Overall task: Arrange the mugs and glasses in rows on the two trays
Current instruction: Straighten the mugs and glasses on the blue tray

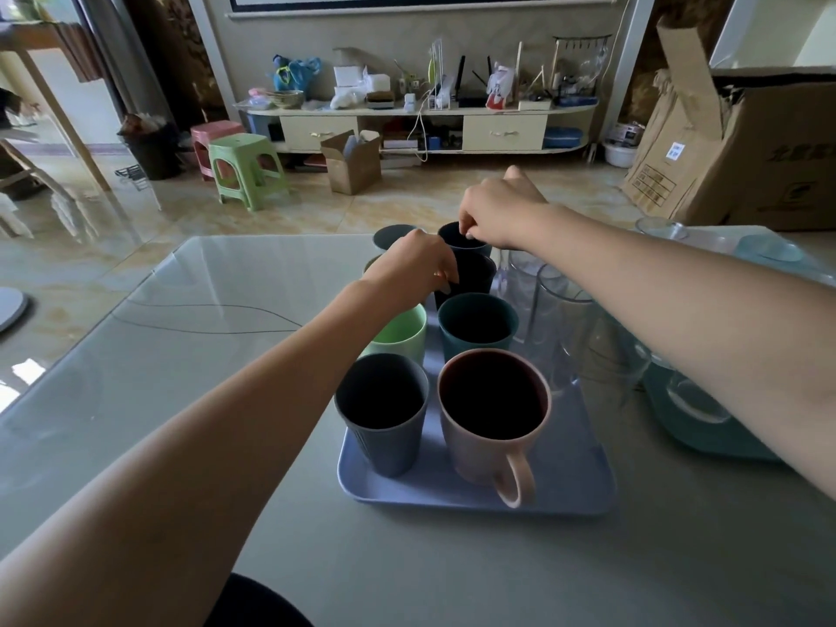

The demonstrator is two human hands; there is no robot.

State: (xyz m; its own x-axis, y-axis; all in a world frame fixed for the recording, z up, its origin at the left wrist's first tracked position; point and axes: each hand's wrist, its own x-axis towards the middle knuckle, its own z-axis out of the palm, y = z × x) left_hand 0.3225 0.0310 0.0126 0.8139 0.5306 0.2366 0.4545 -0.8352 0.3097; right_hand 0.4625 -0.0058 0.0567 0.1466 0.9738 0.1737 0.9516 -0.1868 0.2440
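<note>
A: Your right hand (500, 214)?
B: Fingers pinch the rim of the far dark cup (461, 241), at the back of the blue tray (565, 486).
A: Left hand (414, 264)?
B: Curled over the next dark cup (475, 276); whether it grips, I cannot tell.
A: Front rows?
B: Grey cup (382, 414) beside pink mug (495, 414) (handle toward you); behind, green cup (402, 332) and teal cup (477, 321). Clear glasses (565, 328) crowd the right, by a teal tray (705, 427).
</note>
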